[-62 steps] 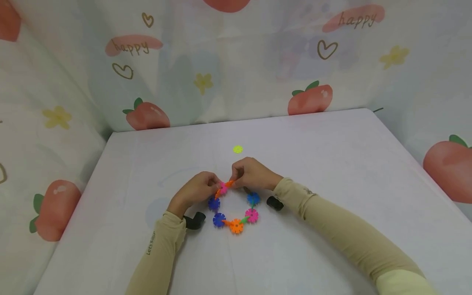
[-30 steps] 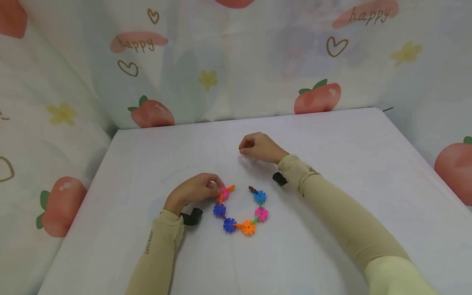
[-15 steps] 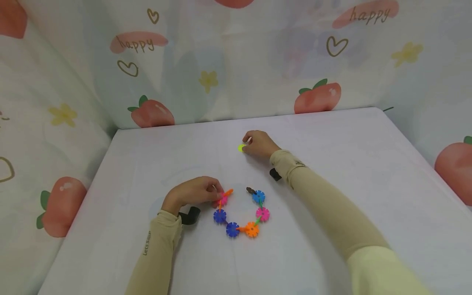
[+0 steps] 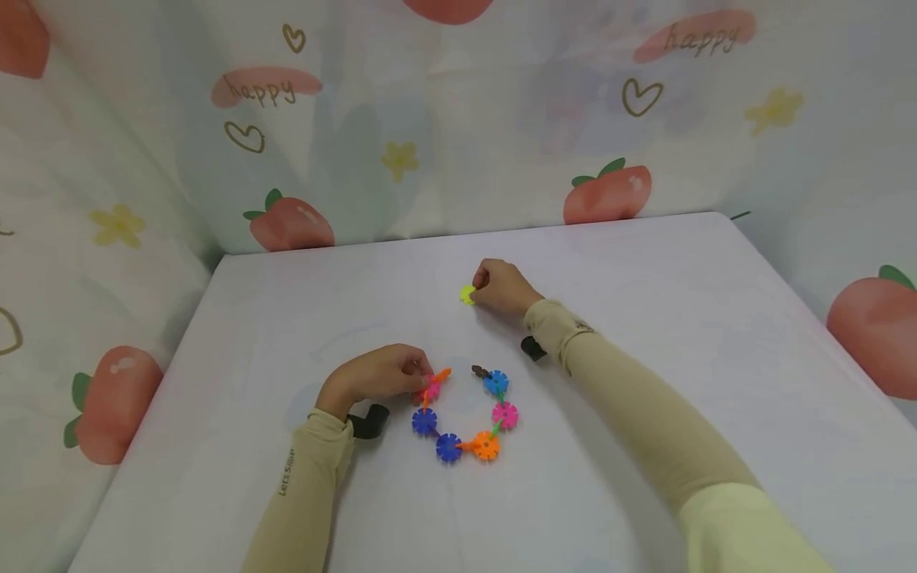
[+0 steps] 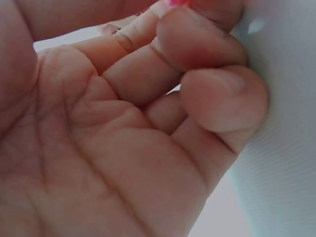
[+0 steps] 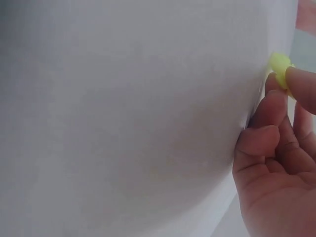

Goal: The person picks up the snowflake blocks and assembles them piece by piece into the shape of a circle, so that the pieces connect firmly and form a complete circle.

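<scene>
A curved chain of notched snowflake discs lies on the white table, open at its far side. In the head view my left hand (image 4: pixel 376 374) pinches the pink disc (image 4: pixel 432 390) near its left end, beside an orange disc (image 4: pixel 442 374) seen edge-on. Two dark blue discs (image 4: pixel 449 447), an orange one (image 4: pixel 486 446), another pink one (image 4: pixel 505 415) and a light blue one (image 4: pixel 496 383) follow round, ending in a brown disc (image 4: pixel 479 371). Beyond the gap, my right hand (image 4: pixel 503 288) pinches a yellow snowflake disc (image 6: pixel 280 66) between thumb and fingers, close over the table.
The white-covered table (image 4: pixel 609 446) reaches back to a hanging cloth (image 4: pixel 480 159) printed with peaches, hearts and flowers. A black wrist camera (image 4: pixel 368 422) sits under the left wrist, another black camera (image 4: pixel 533 348) under the right.
My right hand has left the chain's orange end, moved away to the yellow disc and taken hold of it. My left hand stays at the pink disc; the chain has shifted slightly nearer.
</scene>
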### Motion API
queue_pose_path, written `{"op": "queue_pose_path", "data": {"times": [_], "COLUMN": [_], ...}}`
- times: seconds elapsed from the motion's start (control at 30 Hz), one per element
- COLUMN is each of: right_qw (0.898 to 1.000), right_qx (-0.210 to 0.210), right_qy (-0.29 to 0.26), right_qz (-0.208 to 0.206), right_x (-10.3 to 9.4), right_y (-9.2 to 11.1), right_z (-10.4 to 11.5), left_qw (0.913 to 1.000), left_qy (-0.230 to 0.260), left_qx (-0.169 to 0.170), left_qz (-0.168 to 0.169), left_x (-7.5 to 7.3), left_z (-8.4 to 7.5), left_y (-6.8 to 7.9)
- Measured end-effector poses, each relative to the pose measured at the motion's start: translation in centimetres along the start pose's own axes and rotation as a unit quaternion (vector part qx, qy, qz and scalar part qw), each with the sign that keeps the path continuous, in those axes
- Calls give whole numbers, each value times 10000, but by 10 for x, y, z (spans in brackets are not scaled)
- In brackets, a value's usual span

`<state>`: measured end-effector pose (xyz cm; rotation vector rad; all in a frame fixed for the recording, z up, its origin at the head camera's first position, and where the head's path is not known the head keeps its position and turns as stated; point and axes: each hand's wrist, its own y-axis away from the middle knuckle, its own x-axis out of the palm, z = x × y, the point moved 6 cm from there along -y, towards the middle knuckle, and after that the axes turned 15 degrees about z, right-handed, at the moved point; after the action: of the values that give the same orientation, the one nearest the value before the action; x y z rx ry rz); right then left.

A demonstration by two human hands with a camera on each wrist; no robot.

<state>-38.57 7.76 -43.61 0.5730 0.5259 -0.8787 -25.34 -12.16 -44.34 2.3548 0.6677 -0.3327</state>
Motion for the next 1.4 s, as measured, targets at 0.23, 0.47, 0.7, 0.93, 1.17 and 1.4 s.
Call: {"op": "queue_pose_path", "data": {"times": [0.23,0.47,0.7,0.93,1.17,1.4], "right_qw": [9985,9956,9886,9782,9723,9739], "right_qx": [-139,-332,-589,-735,-981,-1073], "right_qy": [-525,-848,-1240,-1481,-1359,-1058], "right_qz": [104,207,625,1256,1627,1699], "right_x": [6,13,25,42,55,63], "right_y": [10,24,39,51,60,63], "right_z": [-1,2,12,19,26,30], "left_qw": [10000,9998,9999,10000,9999,9998], "left_qy": [-19,-183,-121,-40,9,1], "left_qx": [55,35,86,33,60,125], "left_qz": [5,-19,23,-78,-160,-166], "left_x": [1,1,1,0,-1,-1], "left_z": [4,6,4,2,1,2], "left_y": [-2,-2,-2,0,-1,-3]}}
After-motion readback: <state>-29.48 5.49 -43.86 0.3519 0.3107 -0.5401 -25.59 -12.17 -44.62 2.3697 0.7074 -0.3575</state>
